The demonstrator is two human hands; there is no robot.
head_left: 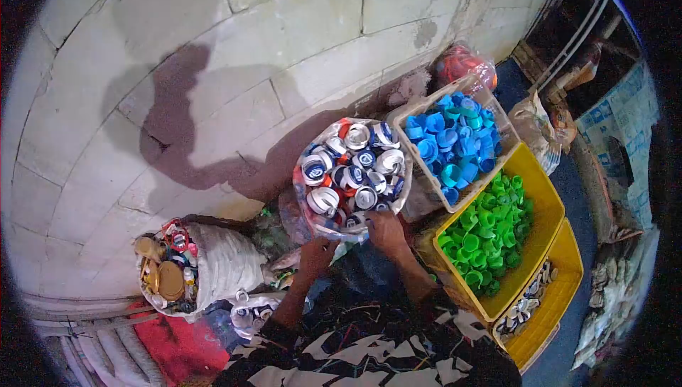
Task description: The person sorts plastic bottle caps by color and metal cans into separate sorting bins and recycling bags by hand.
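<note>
A plastic bag (301, 206) filled with white, blue and orange plastic lids (365, 197) stands in front of me against the wall. My left hand (318, 253) is closed at the bag's near rim, fingers bunched on the edge. To its right, my right hand (387, 233) grips the same rim, with its fingertips over the edge beside the lids. The lower part of the bag is hidden behind my hands and forearms.
Right of the bag stand a pale crate (452, 209) of blue caps, a yellow bin (548, 209) of green caps and another yellow bin (547, 326) with small pale pieces. A white sack (227, 263) of mixed plastic is at left. A block wall (298, 18) rises behind.
</note>
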